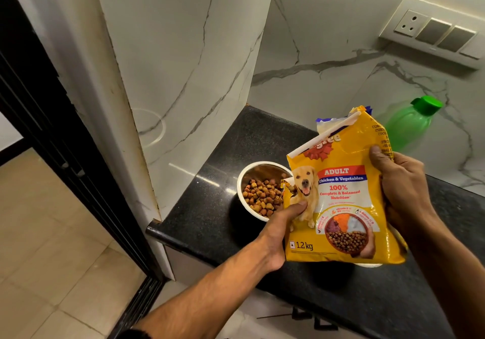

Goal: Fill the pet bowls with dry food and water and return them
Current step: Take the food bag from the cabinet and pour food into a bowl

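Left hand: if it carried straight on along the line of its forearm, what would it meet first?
The left hand already grips the food bag; beyond its corner, probably the kibble-filled bowl, though depth is unclear.

Head view. A yellow dog-food bag (341, 194), labelled "ADULT Chicken & Vegetables" and "1.2 kg", is held above a black speckled worktop (262, 139). The left hand (282, 223) grips its lower left edge; the right hand (399, 181) grips its right side. Beside the bag's left edge stands a steel bowl (258, 174) containing kibble (262, 197). A green bottle (409, 126) stands behind.
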